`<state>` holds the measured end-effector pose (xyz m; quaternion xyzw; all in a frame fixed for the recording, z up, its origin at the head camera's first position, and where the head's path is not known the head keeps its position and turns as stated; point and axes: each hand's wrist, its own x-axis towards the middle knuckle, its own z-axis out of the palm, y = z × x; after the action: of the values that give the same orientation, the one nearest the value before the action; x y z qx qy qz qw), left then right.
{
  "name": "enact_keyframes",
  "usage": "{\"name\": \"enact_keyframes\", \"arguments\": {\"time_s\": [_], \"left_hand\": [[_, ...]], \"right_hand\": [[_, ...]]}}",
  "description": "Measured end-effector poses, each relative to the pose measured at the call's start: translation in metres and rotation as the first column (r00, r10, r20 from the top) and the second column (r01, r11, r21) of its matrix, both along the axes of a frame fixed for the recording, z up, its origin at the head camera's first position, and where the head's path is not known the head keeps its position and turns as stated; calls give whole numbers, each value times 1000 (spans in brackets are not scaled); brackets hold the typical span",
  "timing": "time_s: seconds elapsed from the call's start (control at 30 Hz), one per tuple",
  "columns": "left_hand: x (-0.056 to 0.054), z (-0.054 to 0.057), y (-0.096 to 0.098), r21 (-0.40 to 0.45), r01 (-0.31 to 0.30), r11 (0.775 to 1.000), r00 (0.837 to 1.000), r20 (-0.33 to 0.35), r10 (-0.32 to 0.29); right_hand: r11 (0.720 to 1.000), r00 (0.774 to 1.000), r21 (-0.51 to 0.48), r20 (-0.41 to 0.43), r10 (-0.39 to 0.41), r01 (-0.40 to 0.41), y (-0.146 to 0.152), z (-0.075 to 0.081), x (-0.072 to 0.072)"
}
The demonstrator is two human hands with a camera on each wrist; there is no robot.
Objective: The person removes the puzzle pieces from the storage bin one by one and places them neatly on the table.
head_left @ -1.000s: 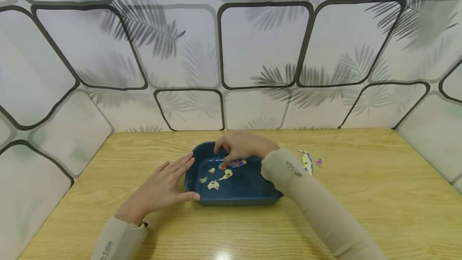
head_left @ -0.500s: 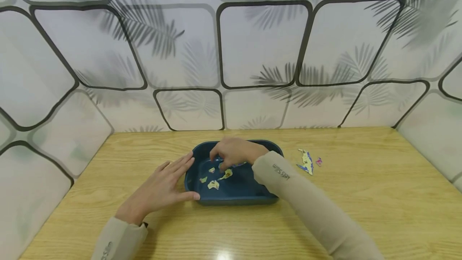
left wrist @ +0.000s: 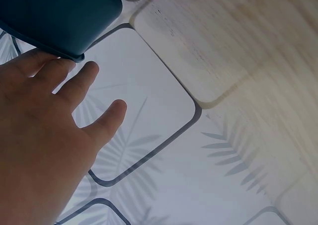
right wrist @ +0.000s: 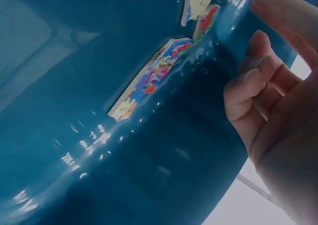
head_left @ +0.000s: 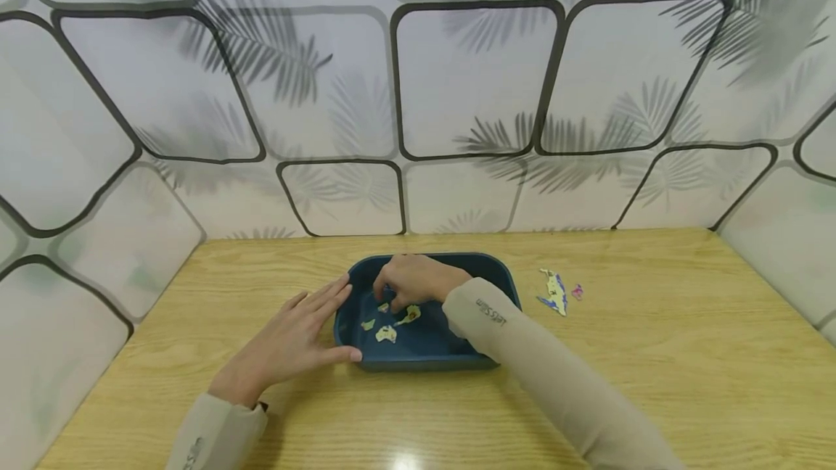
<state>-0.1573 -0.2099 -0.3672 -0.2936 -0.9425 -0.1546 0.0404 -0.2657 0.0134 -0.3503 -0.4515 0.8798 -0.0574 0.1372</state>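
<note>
A dark blue tray [head_left: 418,363] lies on the table with several flat, irregular printed pieces in it. My left hand [head_left: 287,343] rests against the tray's left end, fingers straight; in the left wrist view its fingertips touch the tray's rim [left wrist: 44,46]. My right hand [head_left: 418,278] reaches into the tray from the right. Its thumb and index finger are apart above a small pale piece [head_left: 383,307]. A yellow piece [head_left: 410,315], a white-and-yellow piece [head_left: 386,334] and a green one [head_left: 369,325] lie close by. The right wrist view shows a long multicoloured piece [right wrist: 154,76] beside the loosely bent fingers.
Right of the tray, a long yellow-and-blue piece [head_left: 555,292] and a small pink piece [head_left: 578,292] lie on the wooden table [head_left: 653,354]. A patterned wall [head_left: 477,85] stands behind the table and at both sides.
My right hand has moved left and slightly toward me inside the tray, from the colourful pieces to the small pale one. The left hand stays at the rim.
</note>
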Motion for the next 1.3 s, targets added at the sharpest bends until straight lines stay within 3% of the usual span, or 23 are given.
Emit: {"name": "enact_keyframes", "arguments": {"time_s": [0.3, 0.83, 1.07, 1.3], "left_hand": [[0, 0, 0, -2, -3, 1000, 1000, 3, 3], [0, 0, 0, -6, -9, 1000, 1000, 6, 9], [-1, 0, 0, -6, -10, 1000, 1000, 12, 10], [0, 0, 0, 5, -6, 1000, 1000, 13, 6]], "right_hand": [[998, 999, 59, -19, -36, 37, -7, -5, -1], [998, 997, 68, -73, 16, -11, -11, -10, -3], [997, 997, 79, -70, 15, -9, -10, -7, -4], [1000, 998, 20, -58, -19, 20, 2, 6, -4]]}}
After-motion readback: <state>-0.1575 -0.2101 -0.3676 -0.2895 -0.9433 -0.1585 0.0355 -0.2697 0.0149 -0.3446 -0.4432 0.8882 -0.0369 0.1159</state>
